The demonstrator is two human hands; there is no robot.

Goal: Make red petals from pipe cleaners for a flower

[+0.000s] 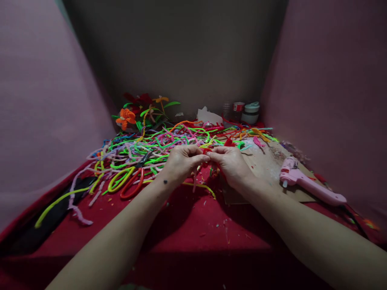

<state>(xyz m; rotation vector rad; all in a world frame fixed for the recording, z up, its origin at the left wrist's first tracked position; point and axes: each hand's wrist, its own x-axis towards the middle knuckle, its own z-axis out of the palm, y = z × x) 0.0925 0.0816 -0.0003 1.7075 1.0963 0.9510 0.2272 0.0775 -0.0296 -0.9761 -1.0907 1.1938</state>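
Note:
My left hand [182, 160] and my right hand [231, 163] meet above the red cloth [187, 229], fingertips pinched together. Between them sits a small red pipe-cleaner piece [207, 152], gripped by both hands from either side. Just behind the hands spreads a big tangle of coloured pipe cleaners [157, 145] in green, pink, yellow and orange. A yellow strand [202, 186] trails on the cloth under my hands.
Red-handled scissors [133, 183] lie left of my left hand. A pink glue gun [308, 183] rests on a cardboard sheet [272, 169] at the right. Finished pipe-cleaner flowers [136, 112] stand at the back left, small jars [244, 112] at the back right. Walls close in on three sides.

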